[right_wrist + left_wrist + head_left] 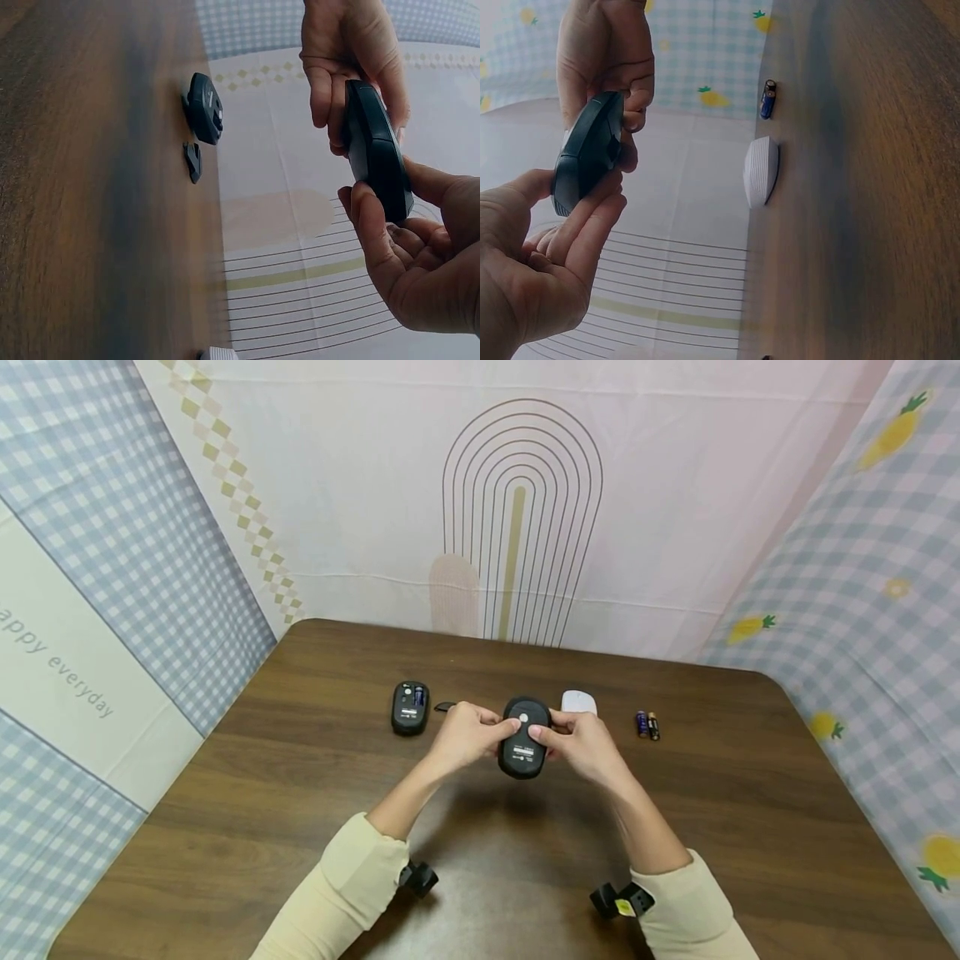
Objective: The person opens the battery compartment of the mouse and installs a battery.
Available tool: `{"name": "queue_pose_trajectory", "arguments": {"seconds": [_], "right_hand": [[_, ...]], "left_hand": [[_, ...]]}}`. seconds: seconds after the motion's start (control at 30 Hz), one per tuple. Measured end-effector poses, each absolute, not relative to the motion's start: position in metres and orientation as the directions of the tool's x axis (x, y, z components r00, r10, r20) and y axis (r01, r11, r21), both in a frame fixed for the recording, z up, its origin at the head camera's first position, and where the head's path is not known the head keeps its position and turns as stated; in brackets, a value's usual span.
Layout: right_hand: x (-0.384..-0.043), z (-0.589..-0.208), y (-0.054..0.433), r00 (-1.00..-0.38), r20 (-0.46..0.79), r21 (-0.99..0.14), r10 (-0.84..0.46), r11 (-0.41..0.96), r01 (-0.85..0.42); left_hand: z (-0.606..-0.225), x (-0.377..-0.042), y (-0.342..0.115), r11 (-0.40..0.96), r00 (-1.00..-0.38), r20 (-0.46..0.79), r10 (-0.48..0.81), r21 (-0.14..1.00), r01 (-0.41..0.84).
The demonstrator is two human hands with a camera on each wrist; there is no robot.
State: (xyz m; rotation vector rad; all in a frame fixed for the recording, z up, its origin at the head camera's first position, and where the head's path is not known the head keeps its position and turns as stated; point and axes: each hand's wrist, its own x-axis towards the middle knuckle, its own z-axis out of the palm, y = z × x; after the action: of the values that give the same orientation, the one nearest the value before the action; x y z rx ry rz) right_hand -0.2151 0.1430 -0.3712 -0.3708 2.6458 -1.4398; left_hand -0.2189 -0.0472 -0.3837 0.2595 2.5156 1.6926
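Note:
Both hands hold a black computer mouse (pixel 522 752) above the table, its underside with a white label turned up toward the head camera. The left hand (pixel 467 737) grips its left side, thumb on the underside and fingers beneath. On the opposite side the right hand (pixel 587 745) pinches it the same way. In the left wrist view the mouse (pixel 589 154) appears edge-on between the two hands. A second black mouse (pixel 409 708) lies underside up to the left, its battery slot uncovered with a blue battery inside. Beside it lies a small black cover (pixel 445 706).
A white mouse (pixel 579 702) sits behind the right hand, partly hidden by it. Two batteries (pixel 648 725) lie side by side farther right on the brown wooden table (pixel 315 827). Patterned cloths (pixel 360 510) hang behind and at both sides.

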Motion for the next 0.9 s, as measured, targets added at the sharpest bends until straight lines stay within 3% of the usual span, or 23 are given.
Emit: {"name": "queue_pose_trajectory", "arguments": {"seconds": [0.53,0.9], "right_hand": [[-0.2167,-0.376,0.1416,-0.963,0.083,-0.825,-0.257,0.524,-0.211],[-0.2181,-0.3766,0.1397,-0.98,0.041,-0.838,-0.194,0.528,-0.14]], "left_hand": [[-0.3863,-0.2188,-0.047,0.366,-0.98,0.013,0.199,0.926,0.087],[-0.3902,-0.2208,-0.0485,0.403,-0.978,0.012,0.21,0.91,0.097]]}}
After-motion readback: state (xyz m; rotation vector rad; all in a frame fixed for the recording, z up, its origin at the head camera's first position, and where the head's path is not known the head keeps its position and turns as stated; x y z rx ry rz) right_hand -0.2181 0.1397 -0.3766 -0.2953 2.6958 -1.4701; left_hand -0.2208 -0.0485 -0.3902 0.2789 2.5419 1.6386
